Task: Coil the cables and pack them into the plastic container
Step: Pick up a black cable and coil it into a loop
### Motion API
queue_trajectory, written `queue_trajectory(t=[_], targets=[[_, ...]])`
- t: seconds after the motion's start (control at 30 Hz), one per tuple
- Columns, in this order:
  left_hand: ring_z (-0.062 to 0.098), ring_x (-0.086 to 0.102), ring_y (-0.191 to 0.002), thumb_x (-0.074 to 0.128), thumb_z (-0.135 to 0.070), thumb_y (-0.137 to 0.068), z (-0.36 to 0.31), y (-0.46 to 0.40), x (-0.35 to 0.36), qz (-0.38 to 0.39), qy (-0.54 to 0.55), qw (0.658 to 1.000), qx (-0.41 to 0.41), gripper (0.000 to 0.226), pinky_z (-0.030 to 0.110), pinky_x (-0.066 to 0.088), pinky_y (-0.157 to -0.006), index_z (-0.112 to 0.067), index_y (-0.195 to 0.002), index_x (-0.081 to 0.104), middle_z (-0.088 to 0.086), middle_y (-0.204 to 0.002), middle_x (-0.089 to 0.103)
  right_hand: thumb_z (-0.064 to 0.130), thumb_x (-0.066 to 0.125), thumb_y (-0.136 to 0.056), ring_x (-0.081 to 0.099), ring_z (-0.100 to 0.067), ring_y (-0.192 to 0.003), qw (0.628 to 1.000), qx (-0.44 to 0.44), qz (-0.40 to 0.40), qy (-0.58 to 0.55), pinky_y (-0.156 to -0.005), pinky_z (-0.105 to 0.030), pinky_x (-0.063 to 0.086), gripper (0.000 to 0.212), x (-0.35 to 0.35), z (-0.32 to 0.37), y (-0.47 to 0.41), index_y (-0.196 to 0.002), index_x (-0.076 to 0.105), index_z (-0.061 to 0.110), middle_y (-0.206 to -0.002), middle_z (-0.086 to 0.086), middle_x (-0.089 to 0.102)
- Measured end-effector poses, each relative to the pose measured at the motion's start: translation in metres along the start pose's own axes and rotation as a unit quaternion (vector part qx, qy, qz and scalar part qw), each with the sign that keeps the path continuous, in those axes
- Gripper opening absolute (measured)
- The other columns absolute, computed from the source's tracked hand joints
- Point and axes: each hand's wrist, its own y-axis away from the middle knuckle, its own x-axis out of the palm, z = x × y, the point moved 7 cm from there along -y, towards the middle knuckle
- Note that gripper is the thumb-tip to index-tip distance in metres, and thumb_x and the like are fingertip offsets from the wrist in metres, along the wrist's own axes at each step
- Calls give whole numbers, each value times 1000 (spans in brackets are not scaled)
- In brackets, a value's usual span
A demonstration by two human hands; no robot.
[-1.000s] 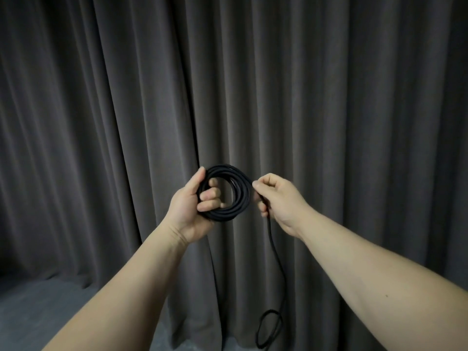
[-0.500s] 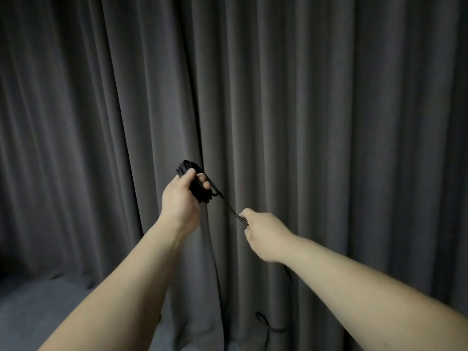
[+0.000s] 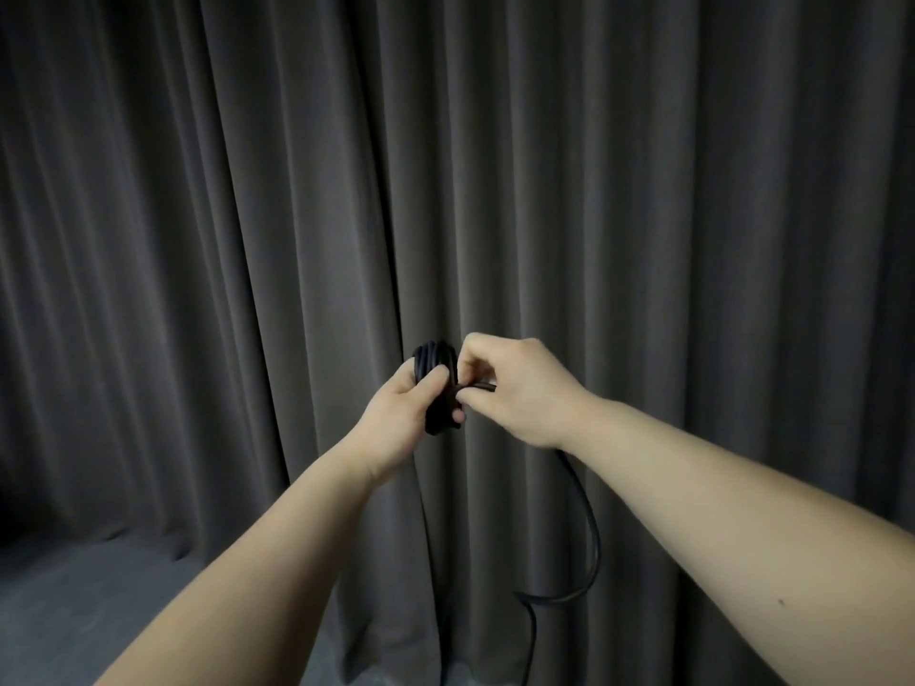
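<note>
Hands meet again before the grey curtain (image 3: 643,190): my left hand (image 3: 403,413) grips the black coiled cable (image 3: 435,388), my right hand (image 3: 515,388), swung back up, pinches the loose tail, so another loop joins; no container visible.

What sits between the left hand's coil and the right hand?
Head view: only a short black cable strand, running from the coil in the left hand to the pinching right hand.
</note>
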Motion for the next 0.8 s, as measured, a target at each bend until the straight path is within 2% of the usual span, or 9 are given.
queue_trajectory(t=[0.07, 0.27, 0.37, 0.47, 0.53, 0.6, 0.7, 0.77, 0.8], targets=[[15, 56, -59, 40, -21, -104, 1, 1, 3, 9, -17, 1000, -3, 28, 19, 44, -56, 3, -109, 53, 7, -64, 60, 17, 72, -79, 54, -8, -67, 1000, 10, -2, 8, -65, -23, 43, 22, -5, -2, -2, -74, 52, 24, -69, 10, 59], [14, 53, -56, 39, -35, -104, -1, 4, 11, 51, -69, 996, 12, 36, 31, 37, -62, -6, -86, 51, 4, -61, 58, 33, 86, -66, 46, -5, -52, 998, 48, -32, -13, -51, -16, 35, 36, -19, -19, -2, -60, 51, 22, -54, 10, 51], [15, 51, -59, 48, -46, -91, -1, 5, 17, 87, -42, 995, 11, 42, 29, 38, -62, -5, -92, 55, 0, -64, 55, 37, 87, -60, 41, -5, -47, 995, 88, -51, -22, -46, -15, 31, 42, -23, -29, -2, -56, 50, 20, -49, 10, 47], [12, 44, -53, 64, -31, -83, -3, 4, 20, 113, -34, 993, 21, 38, 23, 36, -56, 3, -97, 56, 4, -63, 51, 24, 86, -64, 41, -2, -45, 991, 112, -3, -73, -48, -17, 34, 32, -15, -36, -4, -58, 55, 17, -50, 10, 48], [12, 41, -53, 67, -21, -78, -1, 2, 17, 93, -26, 995, 20, 33, 22, 35, -52, 3, -100, 59, 12, -69, 49, 10, 80, -72, 45, -3, -47, 976, 128, 78, -158, -50, -20, 39, 20, -3, -39, -2, -67, 62, 15, -56, 6, 53], [12, 40, -51, 67, -16, -75, 4, 2, 13, 69, -27, 997, 7, 31, 21, 34, -50, 1, -100, 62, 12, -69, 48, 2, 74, -76, 50, -6, -52, 955, 144, 136, -220, -51, -20, 42, 15, 4, -43, 4, -77, 66, 14, -63, 2, 57], [8, 32, -43, 66, -8, -82, 11, 0, 10, 42, -11, 999, -17, 24, 18, 27, -42, 5, -100, 59, 0, -56, 42, -4, 70, -78, 52, -2, -56, 950, 145, 126, -244, -54, -14, 42, 20, 2, -46, 5, -82, 66, 14, -67, 2, 57], [6, 26, -42, 59, -1, -91, 14, -1, 9, 31, 6, 999, -25, 3, 17, 22, -41, 0, -93, 57, -7, -51, 38, -4, 69, -79, 53, -2, -56, 952, 152, 119, -237, -54, -13, 42, 19, 0, -47, 4, -84, 65, 13, -68, 2, 59], [6, 24, -41, 55, 0, -93, 14, 0, 8, 23, 15, 999, -28, 7, 17, 19, -42, -3, -88, 56, -8, -50, 36, -3, 68, -81, 53, -4, -56, 953, 158, 127, -227, -55, -14, 42, 17, 0, -47, 4, -86, 64, 13, -68, 0, 60]])
